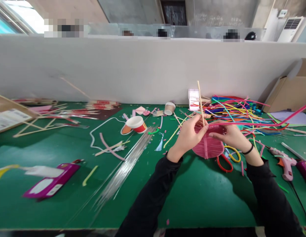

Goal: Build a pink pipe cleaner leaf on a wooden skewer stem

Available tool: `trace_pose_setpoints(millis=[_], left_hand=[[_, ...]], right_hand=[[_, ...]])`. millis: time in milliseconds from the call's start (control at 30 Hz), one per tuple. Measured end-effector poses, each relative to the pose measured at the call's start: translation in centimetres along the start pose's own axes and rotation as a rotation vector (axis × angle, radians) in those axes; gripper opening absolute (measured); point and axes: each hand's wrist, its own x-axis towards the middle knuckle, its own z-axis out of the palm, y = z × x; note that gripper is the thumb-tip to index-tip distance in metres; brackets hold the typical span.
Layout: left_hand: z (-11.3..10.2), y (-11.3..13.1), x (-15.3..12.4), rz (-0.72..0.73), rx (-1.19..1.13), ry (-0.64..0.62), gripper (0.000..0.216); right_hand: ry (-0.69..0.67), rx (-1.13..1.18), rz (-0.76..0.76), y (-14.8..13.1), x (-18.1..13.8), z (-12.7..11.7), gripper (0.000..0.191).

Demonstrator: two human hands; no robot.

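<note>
Black sleeves [149,197], both hands [189,135] [232,136] clamped on pink weaving [212,148]; stick [200,102] points up, slightly left.

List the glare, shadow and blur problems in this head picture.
Head view: the window at upper left is washed out; the clear rods glint; shadows darken the green table near the black sleeves; the purple box at left looks soft, while the pink woven piece reads fairly clearly.

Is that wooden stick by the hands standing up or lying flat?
Standing up, tilted slightly: the wooden stick rises above the left hand.
</note>
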Motion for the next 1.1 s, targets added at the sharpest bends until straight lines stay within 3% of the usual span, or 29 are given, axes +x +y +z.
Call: trace_pose_setpoints(millis=[100, 167, 300, 400, 467, 600, 733, 1000, 1100], left_hand=[[-0.1, 0.3, 0.0, 0.013, 0.007, 0.035, 0.009], [-0.4, 0.6, -0.1, 0.034, 0.016, 0.054, 0.009], [-1.6, 1.6, -0.3, 0.157, 0.048, 0.064, 0.033], [-2.4, 2.3, -0.4, 0.375, 0.232, 0.081, 0.031], [-2.8, 2.7, -0.6, 0.480, 0.365, 0.087, 0.029], [-2.8, 3.4, -1.0, 0.575, 0.384, 0.086, 0.033], [-2.6, 4.0, -1.2, 0.624, 0.294, 0.067, 0.035], [-2.2, 3.1, -1.0, 0.578, 0.292, 0.079, 0.022], [-2.2, 2.2, -0.8, 0.455, 0.320, 0.143, 0.016]], right_hand=[[-0.063, -0.058, 0.068, 1.1, -0.1, 0.0, 0.013], [-0.011, -0.059, 0.022, 1.3, -0.1, 0.2, 0.012], [0.263, -0.140, -0.280, 0.8, -0.1, 0.8, 0.023], [0.466, -0.278, -0.473, 0.4, -0.5, 1.0, 0.026], [0.517, -0.358, -0.522, 0.2, -1.0, 1.0, 0.028], [0.563, -0.438, -0.519, -0.5, -2.1, 0.6, 0.028], [0.581, -0.370, -0.535, -0.6, -2.5, 0.3, 0.027], [0.571, -0.154, -0.411, -0.4, -1.6, 0.9, 0.020], [0.449, -0.022, -0.271, -1.1, -1.1, 1.3, 0.019]])
